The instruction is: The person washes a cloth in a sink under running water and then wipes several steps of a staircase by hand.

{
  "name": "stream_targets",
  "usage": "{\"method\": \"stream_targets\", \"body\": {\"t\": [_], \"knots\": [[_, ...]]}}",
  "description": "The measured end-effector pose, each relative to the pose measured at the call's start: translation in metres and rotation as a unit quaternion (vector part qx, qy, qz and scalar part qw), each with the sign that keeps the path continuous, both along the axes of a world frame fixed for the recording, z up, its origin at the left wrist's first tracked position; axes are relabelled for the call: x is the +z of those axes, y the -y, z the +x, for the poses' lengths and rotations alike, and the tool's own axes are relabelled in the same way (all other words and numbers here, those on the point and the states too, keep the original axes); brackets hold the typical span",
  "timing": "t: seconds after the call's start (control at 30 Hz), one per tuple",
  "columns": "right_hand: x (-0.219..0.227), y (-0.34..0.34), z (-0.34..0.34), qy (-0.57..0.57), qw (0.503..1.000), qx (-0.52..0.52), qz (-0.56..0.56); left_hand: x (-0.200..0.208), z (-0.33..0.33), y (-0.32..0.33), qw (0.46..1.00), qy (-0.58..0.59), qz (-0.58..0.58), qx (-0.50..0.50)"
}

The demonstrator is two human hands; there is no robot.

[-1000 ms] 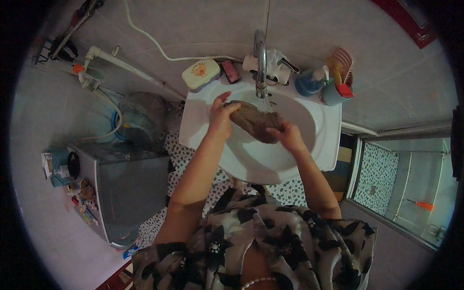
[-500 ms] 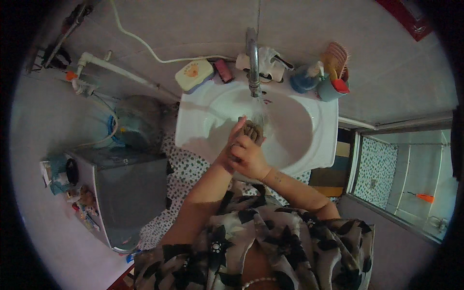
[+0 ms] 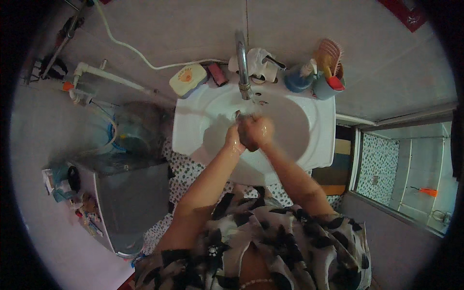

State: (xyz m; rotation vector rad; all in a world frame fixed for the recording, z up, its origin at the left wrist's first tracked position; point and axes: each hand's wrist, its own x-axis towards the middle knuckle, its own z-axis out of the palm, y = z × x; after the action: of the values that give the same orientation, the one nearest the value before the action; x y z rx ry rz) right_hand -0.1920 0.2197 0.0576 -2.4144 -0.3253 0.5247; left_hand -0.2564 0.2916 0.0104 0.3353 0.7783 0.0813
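Note:
Over the white washbasin (image 3: 302, 108), my left hand (image 3: 235, 137) and my right hand (image 3: 261, 130) are pressed together below the metal tap (image 3: 242, 63). Between them is a wet, dark brown, soft-looking lump (image 3: 250, 143), perhaps a cloth; its kind is hard to make out. My right hand is closed over it and smeared by motion. The left fingers curl against its other side, partly hidden by the lump. Both hands glisten with water.
Along the basin's back stand a yellow-lidded soap box (image 3: 187, 79), a pink block (image 3: 217, 75), a white holder (image 3: 257, 65), a blue pump bottle (image 3: 298, 78) and a cup (image 3: 327, 90) with brushes. A grey cabinet (image 3: 130, 203) is at left, a doorway (image 3: 382, 169) at right.
My hands have come apart from a tighter clasp, the right shifting up and to the right. The brown lump now shows lower, between the palms. The view has shifted slightly.

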Motion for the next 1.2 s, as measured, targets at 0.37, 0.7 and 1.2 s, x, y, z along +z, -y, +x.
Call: {"method": "stream_targets", "body": {"t": [0.37, 0.7, 1.2], "knots": [[-0.010, 0.023, 0.003, -0.003, 0.985, -0.028, 0.169, 0.009, 0.001, -0.002, 0.999, -0.037, 0.039, 0.000], [0.006, 0.043, 0.039, -0.377, 0.847, 0.022, 0.374, 0.067, -0.001, -0.009, 0.858, 0.089, 0.441, -0.247], [-0.012, 0.016, -0.045, 0.268, 0.924, 0.228, 0.148, -0.020, -0.021, 0.006, 0.981, 0.167, 0.072, -0.066]]}}
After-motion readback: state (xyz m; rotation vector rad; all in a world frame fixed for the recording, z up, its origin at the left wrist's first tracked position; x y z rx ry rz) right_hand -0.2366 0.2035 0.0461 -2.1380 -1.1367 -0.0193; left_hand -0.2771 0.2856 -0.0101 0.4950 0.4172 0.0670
